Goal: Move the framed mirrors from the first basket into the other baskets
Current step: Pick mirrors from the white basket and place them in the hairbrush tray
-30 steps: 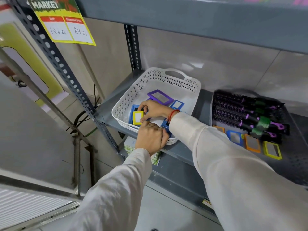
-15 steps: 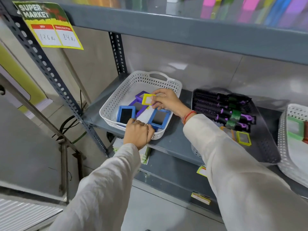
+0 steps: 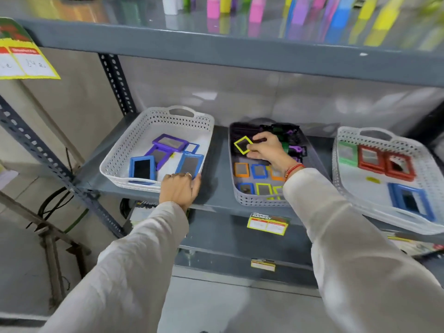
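A white perforated first basket (image 3: 125,150) sits at the left of the grey shelf, with blue and purple framed mirrors (image 3: 189,164) lying inside. My left hand (image 3: 179,189) grips its front rim. My right hand (image 3: 265,147) holds a small yellow-framed mirror (image 3: 242,144) tilted above the middle basket (image 3: 258,201). Orange, blue and yellow small mirrors (image 3: 259,171) lie on that basket's floor. A third white basket (image 3: 346,186) at the right holds green, red and blue framed mirrors.
Black, purple and green hairbrushes (image 3: 288,135) fill the back of the middle basket, behind my right hand. Coloured items stand on the upper shelf (image 3: 240,51). Yellow price tags (image 3: 267,224) hang on the shelf edges. A perforated upright (image 3: 115,82) rises at the back left.
My right hand has carried the yellow-framed mirror out of the first basket, rightward over the middle basket. My left hand stays on the first basket's rim. The view has shifted right.
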